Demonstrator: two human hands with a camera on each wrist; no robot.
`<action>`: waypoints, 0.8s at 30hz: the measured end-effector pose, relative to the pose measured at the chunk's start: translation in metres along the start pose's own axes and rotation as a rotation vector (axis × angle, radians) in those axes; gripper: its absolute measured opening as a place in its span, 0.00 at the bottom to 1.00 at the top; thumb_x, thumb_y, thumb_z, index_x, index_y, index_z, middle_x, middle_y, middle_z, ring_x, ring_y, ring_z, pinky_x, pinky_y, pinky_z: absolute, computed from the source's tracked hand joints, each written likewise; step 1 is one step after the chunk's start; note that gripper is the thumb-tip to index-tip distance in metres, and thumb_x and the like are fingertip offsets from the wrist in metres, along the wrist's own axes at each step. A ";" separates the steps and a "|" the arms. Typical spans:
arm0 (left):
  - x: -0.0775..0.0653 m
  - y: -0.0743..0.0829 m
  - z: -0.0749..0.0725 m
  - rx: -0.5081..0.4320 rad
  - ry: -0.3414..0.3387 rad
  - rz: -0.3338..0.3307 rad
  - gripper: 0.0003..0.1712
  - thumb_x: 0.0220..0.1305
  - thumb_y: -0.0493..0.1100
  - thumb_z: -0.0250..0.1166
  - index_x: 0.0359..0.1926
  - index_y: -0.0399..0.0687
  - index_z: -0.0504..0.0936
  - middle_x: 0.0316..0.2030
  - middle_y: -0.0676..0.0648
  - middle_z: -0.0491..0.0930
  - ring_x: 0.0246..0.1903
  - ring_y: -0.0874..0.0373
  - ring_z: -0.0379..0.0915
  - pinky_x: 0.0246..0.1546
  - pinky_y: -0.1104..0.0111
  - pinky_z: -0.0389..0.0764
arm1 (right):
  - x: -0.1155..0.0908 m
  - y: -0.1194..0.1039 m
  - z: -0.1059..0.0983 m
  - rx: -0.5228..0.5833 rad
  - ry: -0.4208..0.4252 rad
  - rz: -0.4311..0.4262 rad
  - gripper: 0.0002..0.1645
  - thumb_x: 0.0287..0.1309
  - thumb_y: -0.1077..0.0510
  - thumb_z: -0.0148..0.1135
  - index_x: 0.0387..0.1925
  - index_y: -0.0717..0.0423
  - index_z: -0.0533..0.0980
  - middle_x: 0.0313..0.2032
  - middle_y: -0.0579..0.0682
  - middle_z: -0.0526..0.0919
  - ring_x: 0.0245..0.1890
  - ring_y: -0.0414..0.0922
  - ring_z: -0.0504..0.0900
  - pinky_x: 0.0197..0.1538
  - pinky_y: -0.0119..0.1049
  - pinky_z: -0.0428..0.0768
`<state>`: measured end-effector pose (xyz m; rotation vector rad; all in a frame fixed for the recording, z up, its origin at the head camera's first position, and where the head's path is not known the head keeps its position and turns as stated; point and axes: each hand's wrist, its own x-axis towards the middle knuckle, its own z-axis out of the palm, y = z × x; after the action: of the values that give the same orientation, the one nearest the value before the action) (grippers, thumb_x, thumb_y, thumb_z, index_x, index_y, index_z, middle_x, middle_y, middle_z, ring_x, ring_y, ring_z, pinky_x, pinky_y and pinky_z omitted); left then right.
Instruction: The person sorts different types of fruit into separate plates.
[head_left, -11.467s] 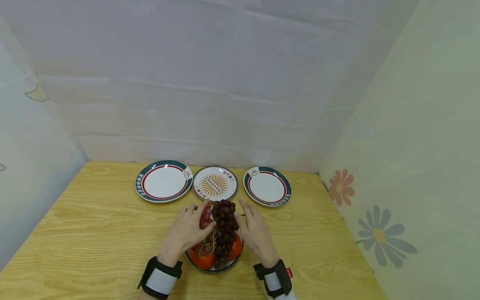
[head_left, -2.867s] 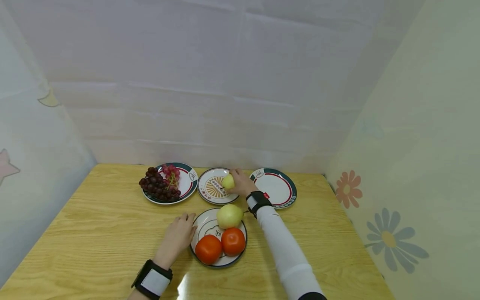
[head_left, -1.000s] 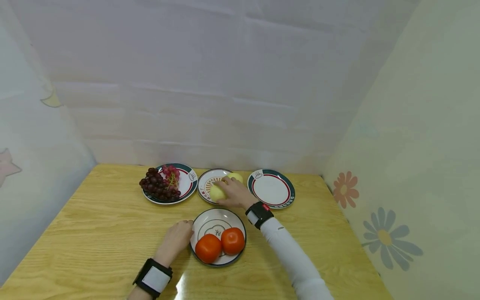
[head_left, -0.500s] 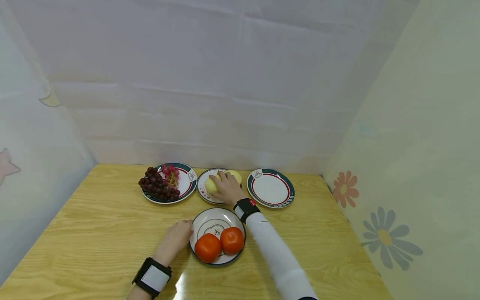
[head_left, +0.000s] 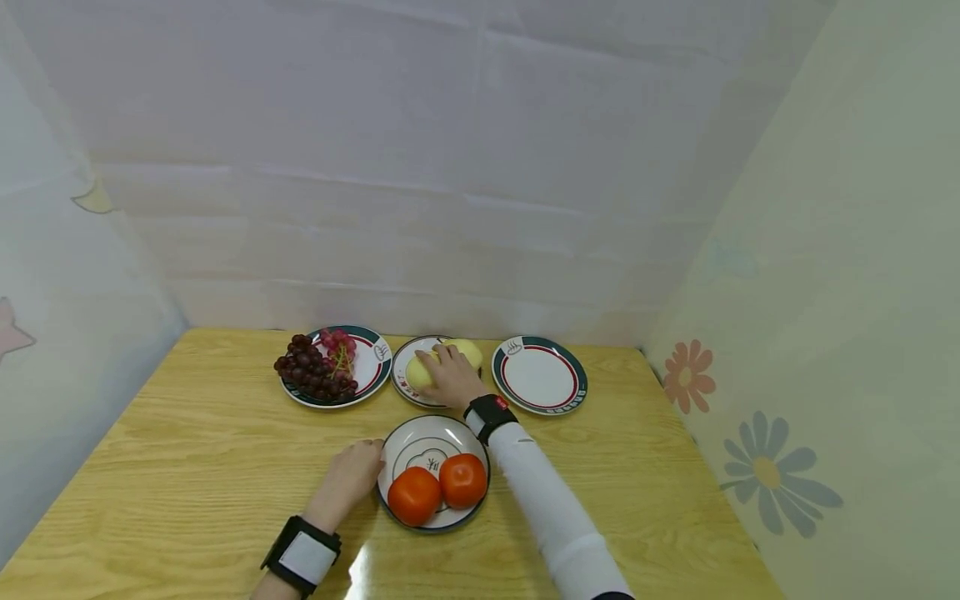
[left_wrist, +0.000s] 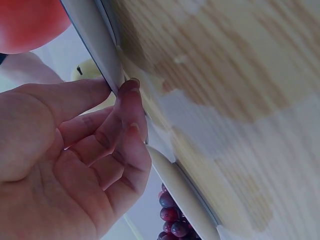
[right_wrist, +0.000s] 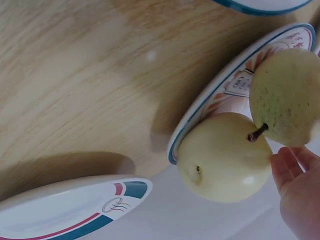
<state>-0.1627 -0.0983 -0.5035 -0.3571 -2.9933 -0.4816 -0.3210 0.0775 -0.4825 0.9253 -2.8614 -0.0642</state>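
My left hand [head_left: 352,475] pinches the left rim of the near white plate [head_left: 408,437], thumb on the inside and fingers outside. Two red-orange, tomato-like fruits [head_left: 415,497] lie on this plate. Over the middle back plate [head_left: 402,367], my right hand [head_left: 455,379] holds a yellow pear [head_left: 418,375] between thumb and fingers. That pear [right_wrist: 285,95] has its dark stem facing the right wrist camera and overlaps a second yellow pear [right_wrist: 225,160] behind it. Both pears are over the sunburst-patterned plate, and the right thumb is hidden in the right wrist view.
Dark and pink grapes [head_left: 311,367] lie on the back left plate [head_left: 367,354], dark ones reaching over its left rim. A green-rimmed plate [head_left: 540,375] is at the back right. White cloth [head_left: 420,208] hangs behind the wooden table [head_left: 187,467].
The grapes have gone from the near plate to the left plate. Both pears have moved to the middle plate. Over the last second my right hand shifted the nearer pear slightly back and left.
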 end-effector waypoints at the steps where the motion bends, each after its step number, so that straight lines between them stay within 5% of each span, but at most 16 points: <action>1: 0.001 0.000 0.000 -0.002 -0.007 -0.005 0.07 0.55 0.35 0.66 0.34 0.35 0.79 0.27 0.40 0.81 0.26 0.46 0.78 0.26 0.57 0.79 | -0.001 0.000 -0.004 0.012 -0.013 0.000 0.42 0.57 0.34 0.58 0.69 0.43 0.59 0.65 0.56 0.66 0.64 0.54 0.66 0.65 0.44 0.69; 6: 0.002 -0.001 0.001 -0.001 -0.027 -0.013 0.07 0.56 0.35 0.66 0.35 0.35 0.79 0.27 0.40 0.81 0.27 0.46 0.78 0.27 0.57 0.79 | -0.021 -0.001 -0.033 0.114 -0.037 -0.020 0.40 0.59 0.35 0.57 0.69 0.44 0.60 0.66 0.57 0.65 0.66 0.56 0.64 0.66 0.48 0.68; 12: 0.002 0.000 0.001 0.002 -0.012 0.008 0.07 0.56 0.35 0.66 0.34 0.35 0.79 0.27 0.40 0.80 0.27 0.47 0.78 0.27 0.58 0.79 | -0.070 -0.001 -0.053 0.169 -0.082 -0.107 0.40 0.60 0.33 0.54 0.69 0.44 0.61 0.66 0.55 0.66 0.65 0.55 0.65 0.65 0.50 0.69; 18: 0.000 -0.004 0.002 -0.022 -0.002 0.009 0.06 0.56 0.34 0.65 0.35 0.35 0.79 0.28 0.40 0.80 0.27 0.47 0.78 0.27 0.58 0.79 | -0.117 -0.004 -0.047 0.181 -0.131 -0.207 0.43 0.56 0.30 0.56 0.69 0.40 0.59 0.66 0.51 0.67 0.64 0.51 0.67 0.64 0.47 0.70; 24: -0.001 -0.004 0.004 -0.047 -0.027 -0.004 0.08 0.58 0.35 0.64 0.38 0.34 0.79 0.29 0.40 0.81 0.29 0.47 0.79 0.27 0.58 0.79 | -0.150 -0.012 -0.033 0.190 -0.176 -0.221 0.45 0.53 0.26 0.53 0.70 0.33 0.57 0.66 0.48 0.67 0.63 0.51 0.69 0.61 0.48 0.72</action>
<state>-0.1628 -0.1013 -0.5090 -0.3640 -3.0137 -0.5522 -0.1888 0.1556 -0.4683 1.3333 -2.9500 0.1123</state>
